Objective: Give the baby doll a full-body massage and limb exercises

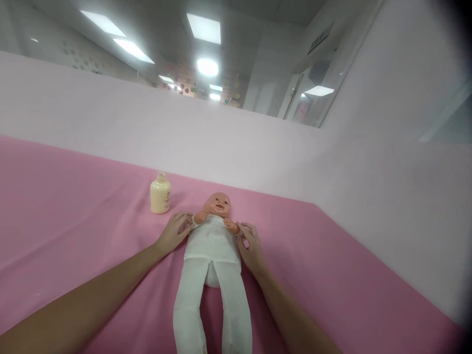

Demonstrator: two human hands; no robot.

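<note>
The doll (213, 242) lies face-up between the left hand (174, 231) and right hand (252, 248), both curled at its sleeves (195, 221); whether they pinch, I cannot tell. Sleeve-handling seems underway, calling next for a light, even touch.

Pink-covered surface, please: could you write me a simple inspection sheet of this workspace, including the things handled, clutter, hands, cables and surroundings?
Surface: pink cover, creased in places.
Things handled: doll, face up in white clothes.
Clutter: pale yellow bottle, upright, touched by neither hand.
Hands: left hand at one of the doll's arms, right hand at the other; grip unclear.
Cables: nothing seen.
Surroundings: pale wall; above it, glass showing bright lights.
</note>
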